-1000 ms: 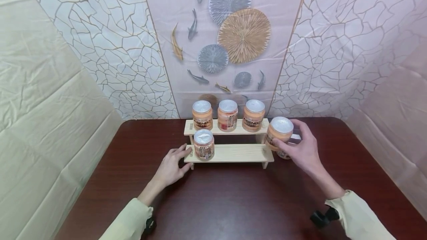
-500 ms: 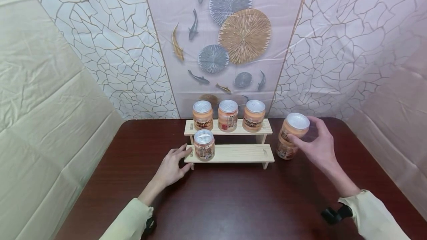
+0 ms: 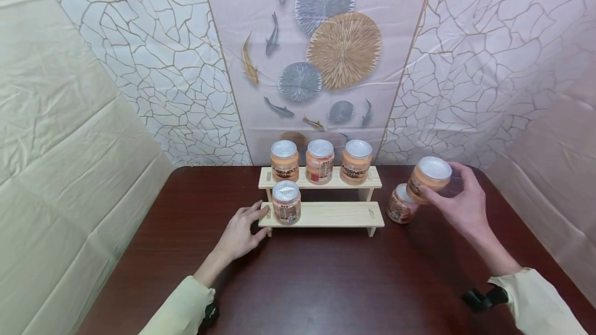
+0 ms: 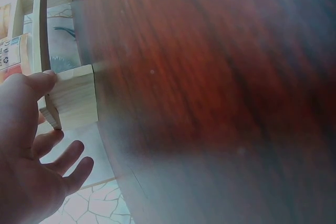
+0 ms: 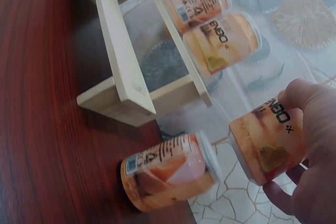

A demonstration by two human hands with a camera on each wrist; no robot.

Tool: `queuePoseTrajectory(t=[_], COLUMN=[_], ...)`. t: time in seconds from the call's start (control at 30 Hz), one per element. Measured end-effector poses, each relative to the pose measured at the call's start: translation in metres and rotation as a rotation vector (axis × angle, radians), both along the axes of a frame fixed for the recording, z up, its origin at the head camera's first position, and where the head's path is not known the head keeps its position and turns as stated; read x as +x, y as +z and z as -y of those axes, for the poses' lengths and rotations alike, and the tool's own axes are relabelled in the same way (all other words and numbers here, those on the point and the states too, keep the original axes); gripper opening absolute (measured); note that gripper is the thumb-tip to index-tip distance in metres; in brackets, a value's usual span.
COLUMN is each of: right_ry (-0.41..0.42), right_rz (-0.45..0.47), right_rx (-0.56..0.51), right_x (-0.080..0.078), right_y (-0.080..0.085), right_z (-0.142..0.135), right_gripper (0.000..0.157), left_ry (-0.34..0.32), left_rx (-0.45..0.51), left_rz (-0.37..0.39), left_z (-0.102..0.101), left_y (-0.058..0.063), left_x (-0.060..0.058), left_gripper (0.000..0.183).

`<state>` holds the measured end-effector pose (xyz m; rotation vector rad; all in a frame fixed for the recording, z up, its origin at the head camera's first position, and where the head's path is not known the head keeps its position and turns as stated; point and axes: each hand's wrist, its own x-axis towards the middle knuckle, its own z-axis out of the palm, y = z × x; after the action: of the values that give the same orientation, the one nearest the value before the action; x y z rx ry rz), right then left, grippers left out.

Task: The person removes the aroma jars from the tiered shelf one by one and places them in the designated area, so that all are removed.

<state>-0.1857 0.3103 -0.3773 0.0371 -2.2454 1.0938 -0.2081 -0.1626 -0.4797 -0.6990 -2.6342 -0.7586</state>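
Note:
My right hand (image 3: 461, 206) grips an orange-labelled jar (image 3: 429, 180) with a silver lid, raised off the table. Just left of it, a second jar (image 3: 401, 203) stands on the table, its lid partly hidden by the held one. In the right wrist view, thumb and fingers wrap the held jar (image 5: 268, 145). My left hand (image 3: 239, 231) pinches the left end of the lower board of a two-step wooden rack (image 3: 335, 214). The left wrist view shows thumb and finger on either side of the board end (image 4: 50, 111). One jar (image 3: 286, 203) stands at the lower step's left.
Three more jars stand in a row on the upper step, the right one (image 3: 356, 162) near its end. The rack rests on a dark red-brown table (image 3: 316, 278). A patterned cloth backdrop (image 3: 344, 50) rises behind, with pale cloth walls on both sides.
My right hand has carried its jar rightward, away from the lower step's right end and past the jar on the table. The left hand keeps its place on the rack.

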Motion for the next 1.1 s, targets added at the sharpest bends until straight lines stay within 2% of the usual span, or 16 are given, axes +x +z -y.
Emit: queuePoseTrajectory(t=[0.3, 0.63, 1.1], right_ry=[-0.032, -0.128, -0.161], right_rz=[0.013, 0.049, 0.092], right_rx=[-0.025, -0.027, -0.05], right_x=[-0.001, -0.004, -0.007], right_y=[-0.002, -0.01, -0.025], right_z=[-0.017, -0.033, -0.041], right_gripper=[0.071, 0.073, 0.071], left_ry=[-0.003, 0.005, 0.005], left_rx=[-0.001, -0.012, -0.016], left_rz=[-0.011, 0.003, 0.019], left_z=[0.001, 0.001, 0.001], left_y=[-0.001, -0.001, 0.002], left_x=[-0.001, -0.001, 0.001], left_gripper=[0.052, 0.051, 0.052])
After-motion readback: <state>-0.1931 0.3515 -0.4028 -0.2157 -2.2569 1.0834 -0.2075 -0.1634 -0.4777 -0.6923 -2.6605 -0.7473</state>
